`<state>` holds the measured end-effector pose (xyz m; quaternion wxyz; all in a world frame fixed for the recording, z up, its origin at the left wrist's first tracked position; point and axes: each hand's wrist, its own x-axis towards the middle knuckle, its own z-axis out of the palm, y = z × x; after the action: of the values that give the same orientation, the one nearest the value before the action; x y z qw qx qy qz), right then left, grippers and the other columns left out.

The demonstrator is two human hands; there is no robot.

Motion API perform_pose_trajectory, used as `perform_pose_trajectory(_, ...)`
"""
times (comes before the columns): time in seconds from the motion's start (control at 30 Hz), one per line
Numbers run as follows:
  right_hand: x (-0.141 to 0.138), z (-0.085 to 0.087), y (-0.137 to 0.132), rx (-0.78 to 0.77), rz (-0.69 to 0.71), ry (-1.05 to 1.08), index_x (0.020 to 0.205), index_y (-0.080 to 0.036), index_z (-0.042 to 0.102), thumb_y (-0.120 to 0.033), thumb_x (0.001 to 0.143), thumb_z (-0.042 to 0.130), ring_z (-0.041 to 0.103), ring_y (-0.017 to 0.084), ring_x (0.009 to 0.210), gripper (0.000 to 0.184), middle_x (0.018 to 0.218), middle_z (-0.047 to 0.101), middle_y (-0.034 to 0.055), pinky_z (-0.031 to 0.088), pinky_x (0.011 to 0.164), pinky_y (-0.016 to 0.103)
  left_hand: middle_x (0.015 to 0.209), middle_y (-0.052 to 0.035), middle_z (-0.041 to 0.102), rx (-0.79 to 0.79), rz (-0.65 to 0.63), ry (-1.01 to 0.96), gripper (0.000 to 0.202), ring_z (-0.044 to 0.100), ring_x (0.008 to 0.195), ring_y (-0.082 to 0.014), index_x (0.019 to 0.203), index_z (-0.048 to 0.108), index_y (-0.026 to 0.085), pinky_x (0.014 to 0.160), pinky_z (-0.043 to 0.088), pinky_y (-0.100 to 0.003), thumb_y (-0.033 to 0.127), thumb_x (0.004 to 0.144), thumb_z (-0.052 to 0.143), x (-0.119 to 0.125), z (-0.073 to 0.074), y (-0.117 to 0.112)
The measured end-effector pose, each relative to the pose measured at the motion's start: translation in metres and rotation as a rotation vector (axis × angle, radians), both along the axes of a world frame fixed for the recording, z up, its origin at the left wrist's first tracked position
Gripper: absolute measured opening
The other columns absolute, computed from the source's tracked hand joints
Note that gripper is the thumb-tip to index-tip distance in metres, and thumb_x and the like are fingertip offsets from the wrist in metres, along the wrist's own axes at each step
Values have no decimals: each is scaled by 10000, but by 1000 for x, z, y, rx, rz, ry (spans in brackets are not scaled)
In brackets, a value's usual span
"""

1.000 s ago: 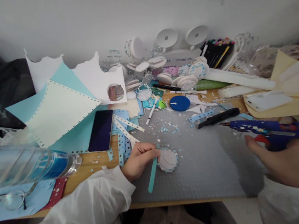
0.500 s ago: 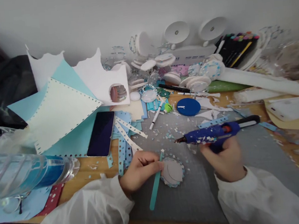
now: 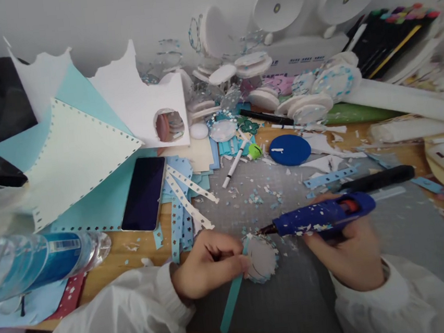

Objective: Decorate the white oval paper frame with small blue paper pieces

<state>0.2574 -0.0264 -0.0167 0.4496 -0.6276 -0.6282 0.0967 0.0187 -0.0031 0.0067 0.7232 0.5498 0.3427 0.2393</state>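
Note:
Between the thumb and fingers of my left hand (image 3: 211, 264) is a teal craft stick (image 3: 232, 302), slanting down toward the desk's front edge. Against those fingertips sits a round grey-white disc (image 3: 262, 257) with bits of blue and white paper around its rim; whether the fingers pinch the disc too is hidden. My right hand (image 3: 346, 254) is wrapped round the handle of a blue hot glue gun (image 3: 321, 217) speckled with paper bits. The gun's dark nozzle points left, at the disc's upper edge; I cannot tell whether it touches.
Paper scraps litter the grey cutting mat (image 3: 298, 305). A phone (image 3: 144, 194), punched paper strips (image 3: 185, 196) and a water bottle (image 3: 38, 262) lie to the left. Ahead are a blue oval lid-like piece (image 3: 290, 150), a white marker (image 3: 235, 164) and piled white discs (image 3: 253, 64).
The glue gun's nozzle has come down and left, close to the disc's upper rim. The left hand still holds the stick. The view has shifted somewhat.

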Motion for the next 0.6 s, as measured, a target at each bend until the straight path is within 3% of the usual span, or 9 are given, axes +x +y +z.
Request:
perform_pose_trajectory(0.27, -1, 3, 1, -41, 3, 13, 898, -234, 547, -341, 697, 615, 614, 291, 811, 237, 846, 612, 58, 491, 751, 460, 465, 33, 345, 40, -2, 14, 453, 300, 450, -77, 516, 534, 130, 450, 226, -242, 453, 826, 603, 0, 1, 1)
perform_pose_trajectory(0.6, 1, 2, 1, -2, 45, -21, 918, -213, 558, -294, 723, 616, 628, 282, 786, 219, 851, 625, 70, 509, 690, 430, 474, 32, 354, 25, -17, -9, 465, 300, 452, -71, 513, 532, 124, 446, 221, -236, 458, 825, 617, 0, 1, 1)
